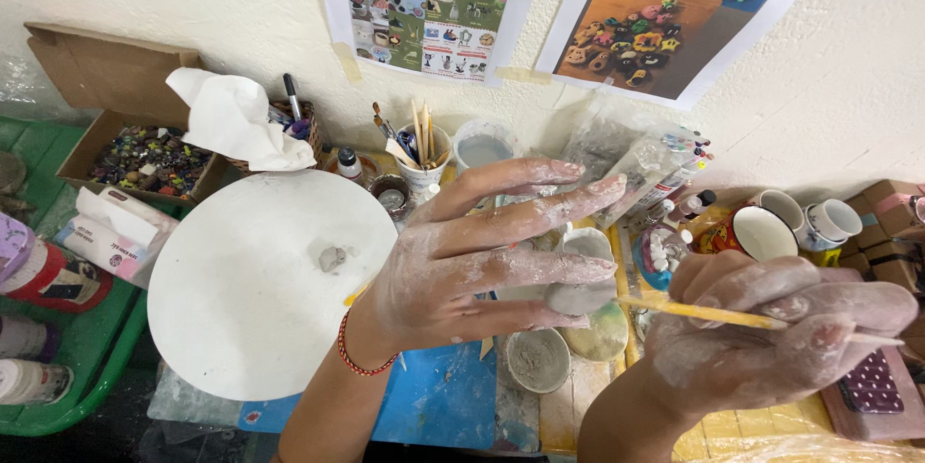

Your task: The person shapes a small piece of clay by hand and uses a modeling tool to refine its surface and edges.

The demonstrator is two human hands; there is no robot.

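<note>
The left hand (462, 256), smeared pale with clay, has its fingers spread wide and cradles a small grey clay piece (581, 282) against the palm side; most of that piece is hidden behind the fingers, so its shape is hard to tell. The right hand (771, 333) (just as clay-coated) is closed around a thin wooden stick (708, 314), whose tip touches the clay piece. Left of the hands lies a round white board (260, 299) with a little grey lump of clay (332, 258) on it. Below the left fingers sits a small bowl (538, 360), and white cups (805, 217) stand beyond the right hand. A cup of brushes (421, 155) stands near the wall.
</note>
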